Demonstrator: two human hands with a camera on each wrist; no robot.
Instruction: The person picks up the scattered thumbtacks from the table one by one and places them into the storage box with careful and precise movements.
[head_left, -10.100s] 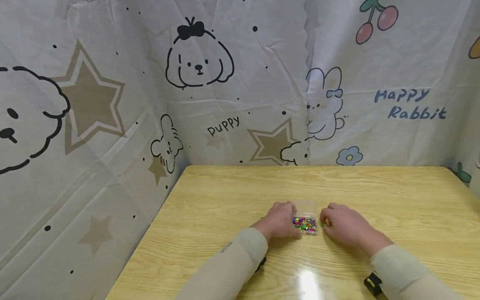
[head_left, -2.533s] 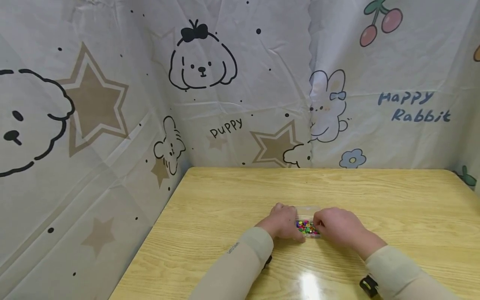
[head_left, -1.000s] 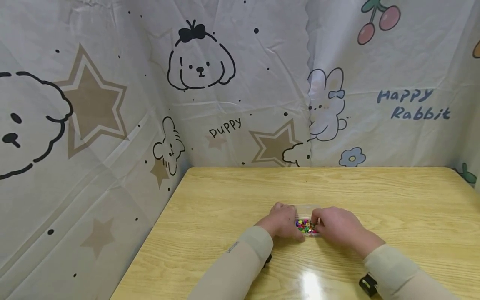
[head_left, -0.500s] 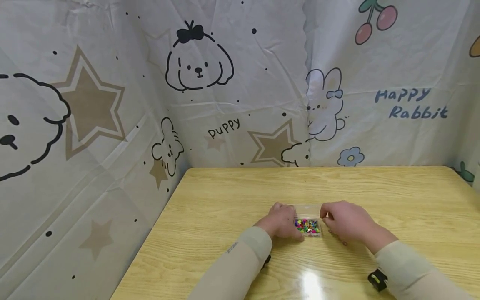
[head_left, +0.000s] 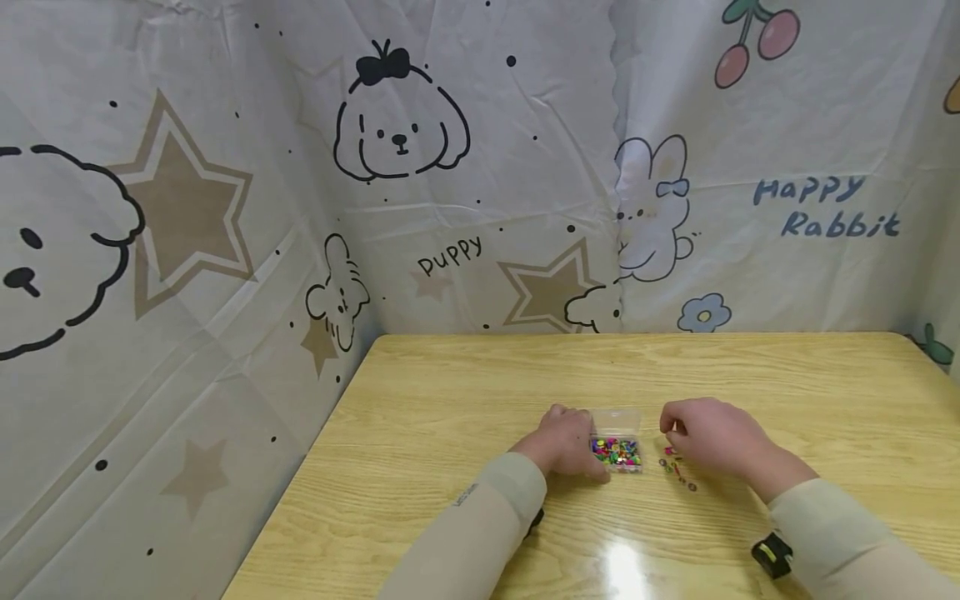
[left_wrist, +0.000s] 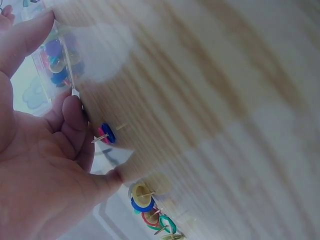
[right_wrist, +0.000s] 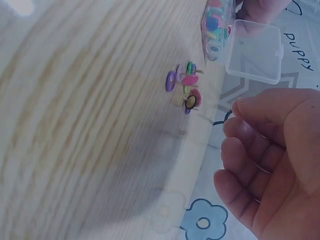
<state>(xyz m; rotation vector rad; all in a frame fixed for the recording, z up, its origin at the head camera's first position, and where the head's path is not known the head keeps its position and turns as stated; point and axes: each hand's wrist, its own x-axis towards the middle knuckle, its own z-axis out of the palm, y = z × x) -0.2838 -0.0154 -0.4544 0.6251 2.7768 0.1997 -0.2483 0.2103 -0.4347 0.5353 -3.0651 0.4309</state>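
My left hand [head_left: 564, 442] grips the left side of a small clear plastic box [head_left: 633, 469], thumb at the front and fingers behind. Colourful thumbtacks [head_left: 615, 451] fill the box, and its clear lid [right_wrist: 255, 52] stands tipped back. To the right of the box, my right hand [head_left: 716, 433] hovers with fingers loosely curved; the right wrist view shows nothing between thumb and fingertips. Below it, several loose thumbtacks [right_wrist: 191, 85] lie on the table. In the left wrist view, more thumbtacks [left_wrist: 142, 197] lie beside the left hand, which hides them from the head view.
The light wood table [head_left: 465, 392] spreads around both hands. A printed cloth [head_left: 450, 100] hangs behind it and along its left side. Black straps [head_left: 772, 554] sit under the sleeves at the wrists.
My right hand has come out of the box and moved right, uncovering loose thumbtacks on the table. The left hand has stayed on the box.
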